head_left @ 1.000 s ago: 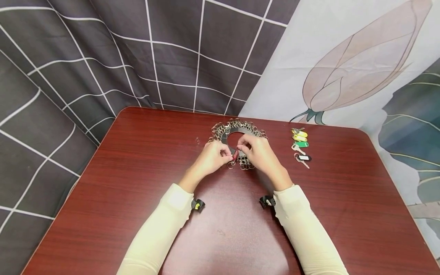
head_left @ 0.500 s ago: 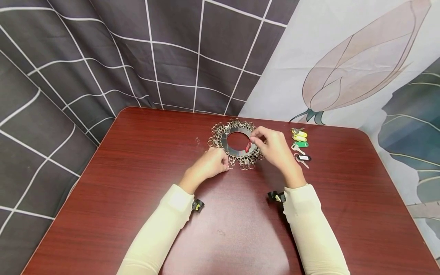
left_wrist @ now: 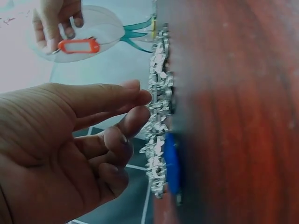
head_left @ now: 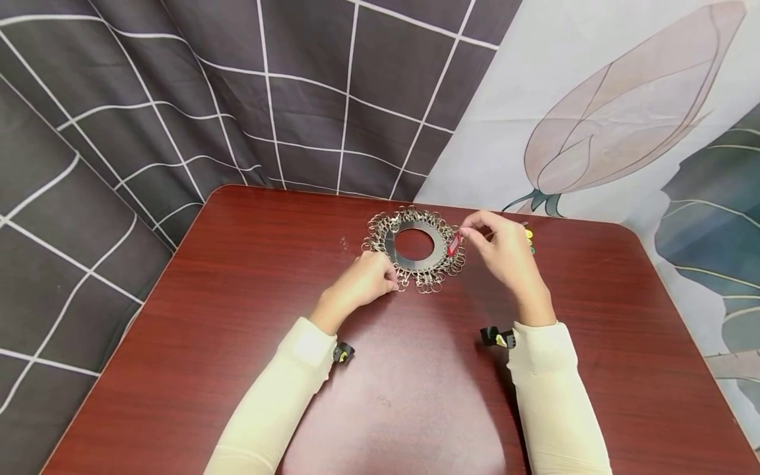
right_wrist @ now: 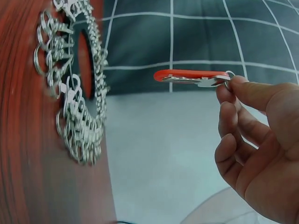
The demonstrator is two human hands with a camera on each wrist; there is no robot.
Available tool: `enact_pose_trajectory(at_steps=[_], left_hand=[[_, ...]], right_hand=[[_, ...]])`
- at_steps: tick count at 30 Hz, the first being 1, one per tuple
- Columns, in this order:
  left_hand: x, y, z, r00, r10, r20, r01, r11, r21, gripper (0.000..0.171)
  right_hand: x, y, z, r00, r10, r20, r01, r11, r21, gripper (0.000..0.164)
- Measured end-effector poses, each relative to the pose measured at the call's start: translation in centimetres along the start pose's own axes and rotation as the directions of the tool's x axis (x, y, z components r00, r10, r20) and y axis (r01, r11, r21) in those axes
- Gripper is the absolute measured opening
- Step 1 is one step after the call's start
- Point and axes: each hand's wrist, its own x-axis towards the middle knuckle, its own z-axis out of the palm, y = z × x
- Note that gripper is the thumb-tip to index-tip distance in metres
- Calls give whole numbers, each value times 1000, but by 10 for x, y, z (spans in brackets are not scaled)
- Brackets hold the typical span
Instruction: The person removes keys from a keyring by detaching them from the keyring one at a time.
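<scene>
A flat grey disc (head_left: 439, 254) with a round hole lies near the back of the table, fringed with several metal rings (head_left: 429, 287). My left hand (head_left: 365, 280) is at its front left edge, thumb and fingertip pinching one of the metal rings. In the left wrist view a blue tag (left_wrist: 172, 163) hangs below these fingers. My right hand (head_left: 501, 247), off the disc's right side, pinches the small ring of a red key tag (head_left: 454, 245). A silver key (right_wrist: 196, 81) lies along this tag in the right wrist view.
Yellow (head_left: 528, 233) and green (head_left: 532, 250) key tags peek out behind the right hand, which hides the rest of that row. A dark grid-patterned curtain (head_left: 297, 99) and a white printed cloth (head_left: 493, 152) stand along the table's (head_left: 237, 264) back edge.
My right hand has carried the red key tag away from the disc's front, across it and to the right. The left hand stays at the front left edge.
</scene>
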Motion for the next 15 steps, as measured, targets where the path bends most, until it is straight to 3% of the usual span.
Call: enact_pose_trajectory(at_steps=[7,15], left_hand=[[-6,0,-15,999,33,-6,-33,998,54,5],[-26,-11,-34,999,22,-24,-19,993,113,13]], right_hand=[[-12,20,-24,1000,22,-20,-24,995,-98,6],[-32,50,-58,1000,-7,27,13,970,-244,4]])
